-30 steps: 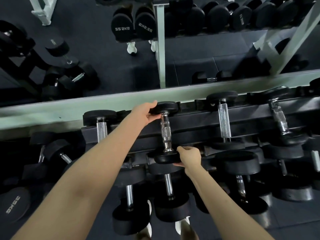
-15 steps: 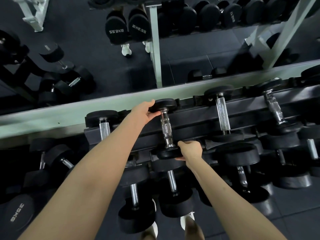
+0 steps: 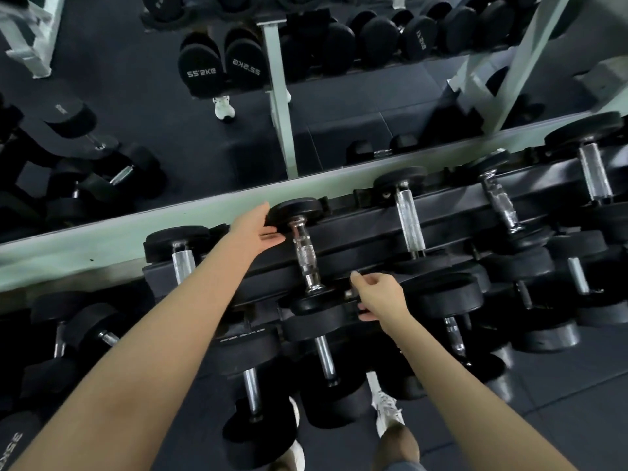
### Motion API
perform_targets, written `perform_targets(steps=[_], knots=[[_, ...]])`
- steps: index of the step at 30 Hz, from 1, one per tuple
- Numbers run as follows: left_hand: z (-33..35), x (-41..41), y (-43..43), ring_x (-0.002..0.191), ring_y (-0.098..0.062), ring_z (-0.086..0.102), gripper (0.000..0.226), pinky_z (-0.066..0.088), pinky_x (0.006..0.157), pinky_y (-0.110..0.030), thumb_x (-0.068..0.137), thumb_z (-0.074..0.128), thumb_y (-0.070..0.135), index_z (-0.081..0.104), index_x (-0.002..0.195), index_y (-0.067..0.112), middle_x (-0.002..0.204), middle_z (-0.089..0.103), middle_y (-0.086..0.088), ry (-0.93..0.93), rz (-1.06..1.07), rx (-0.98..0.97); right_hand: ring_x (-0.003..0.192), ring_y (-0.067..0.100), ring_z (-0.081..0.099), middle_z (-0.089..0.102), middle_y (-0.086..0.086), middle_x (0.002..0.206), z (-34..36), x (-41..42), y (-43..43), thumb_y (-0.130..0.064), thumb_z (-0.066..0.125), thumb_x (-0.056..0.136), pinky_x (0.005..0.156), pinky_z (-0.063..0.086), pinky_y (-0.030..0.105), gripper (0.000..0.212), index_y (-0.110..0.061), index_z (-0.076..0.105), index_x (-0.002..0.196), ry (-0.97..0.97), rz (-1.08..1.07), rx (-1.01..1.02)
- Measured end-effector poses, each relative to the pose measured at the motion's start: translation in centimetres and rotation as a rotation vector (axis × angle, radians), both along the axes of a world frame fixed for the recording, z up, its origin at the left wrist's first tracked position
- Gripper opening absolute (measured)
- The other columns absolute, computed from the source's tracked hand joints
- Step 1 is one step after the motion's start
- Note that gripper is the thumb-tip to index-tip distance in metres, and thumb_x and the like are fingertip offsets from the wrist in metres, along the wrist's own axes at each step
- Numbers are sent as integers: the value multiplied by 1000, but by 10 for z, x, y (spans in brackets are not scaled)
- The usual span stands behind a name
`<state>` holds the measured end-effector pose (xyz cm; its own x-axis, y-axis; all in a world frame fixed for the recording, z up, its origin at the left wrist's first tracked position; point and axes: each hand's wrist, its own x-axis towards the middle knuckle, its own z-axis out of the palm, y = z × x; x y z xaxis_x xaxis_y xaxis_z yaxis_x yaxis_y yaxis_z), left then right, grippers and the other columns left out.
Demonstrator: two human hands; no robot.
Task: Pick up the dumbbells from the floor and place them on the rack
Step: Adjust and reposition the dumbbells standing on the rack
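A small dumbbell (image 3: pixel 304 254) with a chrome handle and black heads lies across the top tier of the black rack (image 3: pixel 360 229). My left hand (image 3: pixel 256 229) touches its far head, thumb along the head's edge and fingers straight beneath it. My right hand (image 3: pixel 382 297) hovers just right of the near head, fingers loosely curled and holding nothing. Other dumbbells (image 3: pixel 409 219) sit beside it on the same tier.
Heavier dumbbells (image 3: pixel 324 355) fill the lower tier below my hands. A pale green ledge (image 3: pixel 102 244) and a mirror run behind the rack. My white shoes (image 3: pixel 387 413) stand on the dark floor mat. More dumbbells (image 3: pixel 88 334) crowd the left.
My right hand has let go of the near head and moved slightly to the right. My left hand's fingers have straightened against the far head. The dumbbell stays on the rack.
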<state>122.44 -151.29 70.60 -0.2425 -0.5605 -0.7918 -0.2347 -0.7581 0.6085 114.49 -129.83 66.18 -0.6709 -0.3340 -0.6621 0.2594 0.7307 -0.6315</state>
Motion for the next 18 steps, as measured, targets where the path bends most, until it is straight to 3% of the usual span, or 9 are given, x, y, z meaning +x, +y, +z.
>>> perform_targets(steps=[3, 7, 10, 12, 16, 18], knots=[[2, -6, 23, 69, -22, 56, 25, 57, 67, -37, 93, 51, 16, 51, 115, 4, 83, 54, -12, -130, 46, -241, 85, 31, 69, 69, 3, 88, 8, -37, 31, -39, 56, 88, 77, 58, 45, 32, -11, 69, 97, 209, 72, 22], [-2, -46, 88, 57, -15, 53, 8, 53, 58, -28, 93, 51, 15, 56, 91, 9, 69, 55, -5, -144, -120, -455, 90, 31, 68, 74, 8, 91, 16, -109, 61, -34, 55, 89, 84, 53, 41, 31, -9, 71, 96, 387, 66, 9], [-18, -91, 140, 59, -13, 52, 13, 50, 54, -24, 92, 56, 22, 58, 81, 16, 78, 59, -8, -164, -366, -399, 98, 25, 65, 72, 6, 99, 21, -161, 64, -36, 55, 91, 86, 50, 35, 33, -9, 68, 105, 431, 128, 12], [-33, -117, 168, 69, -17, 56, 15, 51, 60, -28, 90, 60, 33, 59, 89, 18, 89, 59, -7, -239, -441, -305, 105, 25, 63, 70, 6, 107, 18, -185, 57, -37, 56, 90, 89, 46, 34, 36, -10, 65, 112, 391, 233, -4], [-59, -147, 199, 92, -31, 64, 40, 57, 62, -39, 87, 62, 37, 55, 113, 8, 112, 60, -12, -279, -219, -44, 114, 24, 58, 62, 9, 122, 9, -208, 29, -35, 57, 91, 95, 42, 32, 49, -8, 51, 132, 253, 428, -94], [-64, -153, 204, 88, -32, 64, 30, 57, 58, -41, 87, 64, 23, 54, 108, 4, 107, 60, -17, -181, 5, 77, 114, 25, 57, 60, 10, 124, 5, -209, 16, -33, 58, 91, 97, 44, 34, 54, -8, 44, 137, 185, 485, -135]])
